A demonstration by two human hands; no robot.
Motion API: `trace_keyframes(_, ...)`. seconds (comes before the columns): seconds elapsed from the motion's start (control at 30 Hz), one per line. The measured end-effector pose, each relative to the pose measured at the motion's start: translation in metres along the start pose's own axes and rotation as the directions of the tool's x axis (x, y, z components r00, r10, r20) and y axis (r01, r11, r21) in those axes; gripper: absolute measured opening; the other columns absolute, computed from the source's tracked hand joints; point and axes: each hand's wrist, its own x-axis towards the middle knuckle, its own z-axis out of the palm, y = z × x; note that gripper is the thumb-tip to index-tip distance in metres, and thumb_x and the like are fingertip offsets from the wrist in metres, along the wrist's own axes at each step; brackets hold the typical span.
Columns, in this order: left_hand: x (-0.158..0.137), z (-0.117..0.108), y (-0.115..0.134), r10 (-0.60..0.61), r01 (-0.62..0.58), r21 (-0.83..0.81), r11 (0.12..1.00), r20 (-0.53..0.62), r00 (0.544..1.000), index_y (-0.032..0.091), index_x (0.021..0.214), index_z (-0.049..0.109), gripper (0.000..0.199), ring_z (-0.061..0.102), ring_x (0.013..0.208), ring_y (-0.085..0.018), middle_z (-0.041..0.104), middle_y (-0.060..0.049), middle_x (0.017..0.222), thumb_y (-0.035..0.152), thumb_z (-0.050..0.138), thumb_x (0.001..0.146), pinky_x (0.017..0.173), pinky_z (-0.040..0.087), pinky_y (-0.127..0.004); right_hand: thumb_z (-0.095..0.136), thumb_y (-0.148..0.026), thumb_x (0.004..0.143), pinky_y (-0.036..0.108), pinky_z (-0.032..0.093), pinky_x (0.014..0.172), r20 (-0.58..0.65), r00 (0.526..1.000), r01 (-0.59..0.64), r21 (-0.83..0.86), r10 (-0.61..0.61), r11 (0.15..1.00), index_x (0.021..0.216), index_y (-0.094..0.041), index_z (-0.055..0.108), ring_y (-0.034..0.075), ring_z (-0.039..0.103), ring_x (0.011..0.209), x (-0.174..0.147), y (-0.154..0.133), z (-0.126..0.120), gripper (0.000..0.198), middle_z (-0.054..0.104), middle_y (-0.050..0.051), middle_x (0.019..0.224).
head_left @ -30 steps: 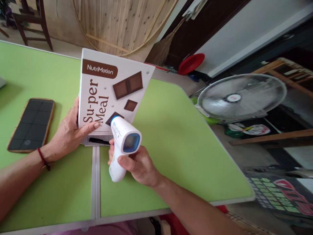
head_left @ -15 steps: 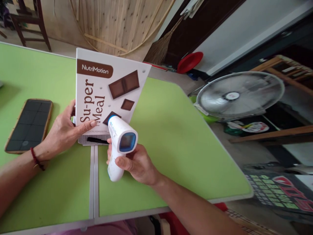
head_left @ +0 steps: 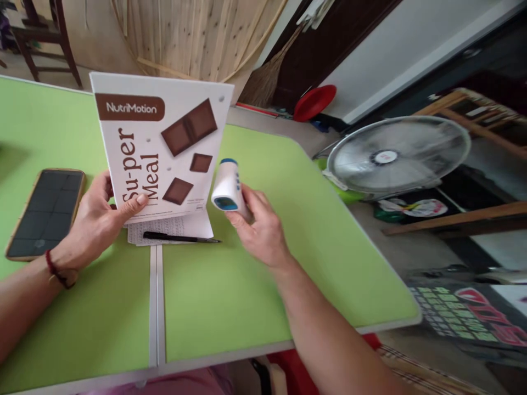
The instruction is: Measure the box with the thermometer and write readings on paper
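My left grip (head_left: 99, 211) holds the box (head_left: 162, 148) low, probably to steady it; my right grip (head_left: 263, 233) holds the thermometer (head_left: 228, 182) with its screen (head_left: 226, 204) towards me, perhaps for reading.

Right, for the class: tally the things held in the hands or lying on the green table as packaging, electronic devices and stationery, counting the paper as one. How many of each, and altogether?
Packaging: 1 (NutriMotion package)
Electronic devices: 2 (handheld thermometer, phone)
Stationery: 2 (black pen, paper)
Total: 5
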Motion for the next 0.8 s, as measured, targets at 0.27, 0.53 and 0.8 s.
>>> trace_keyframes(0.27, 0.005, -0.002, -0.003, 0.087, -0.048, 0.228, 0.972, -0.161, 0.983, 0.019, 0.136, 0.044, 0.086, 0.055, 0.123, -0.039, 0.058, -0.008, 0.131, 0.069, 0.074, 0.072, 0.097, 0.053, -0.056, 0.059, -0.031, 0.089, 0.056, 0.046, 0.098, 0.130, 0.985, 0.134, -0.189, -0.110, 0.973, 0.123, -0.023, 0.066, 0.033, 0.062, 0.106, -0.005, 0.011, 0.011, 0.036, 0.071, 0.013, 0.113)
trace_keyframes(0.53, 0.007, -0.004, -0.012, 0.123, -0.100, 0.264, 0.959, -0.072, 0.990, 0.026, 0.142, 0.040, 0.076, 0.056, 0.122, -0.034, 0.055, 0.000, 0.137, 0.061, 0.070, 0.081, 0.098, 0.054, -0.052, 0.055, -0.020, 0.086, 0.057, 0.045, 0.098, 0.126, 0.985, 0.142, -0.180, -0.120, 0.973, 0.121, -0.019, 0.067, 0.032, 0.063, 0.106, -0.003, 0.013, 0.015, 0.037, 0.071, 0.013, 0.114)
trace_keyframes(0.8, 0.009, -0.003, -0.008, 0.189, -0.169, 0.339, 0.925, -0.026, 0.982, 0.019, 0.137, 0.044, 0.058, 0.056, 0.118, -0.031, 0.057, -0.003, 0.128, 0.050, 0.058, 0.091, 0.099, 0.051, -0.052, 0.061, -0.018, 0.087, 0.042, 0.050, 0.081, 0.034, 0.933, 0.359, -0.061, -0.358, 0.931, 0.103, -0.023, 0.074, 0.023, 0.063, 0.087, -0.003, -0.025, 0.001, 0.021, 0.070, 0.007, 0.091)
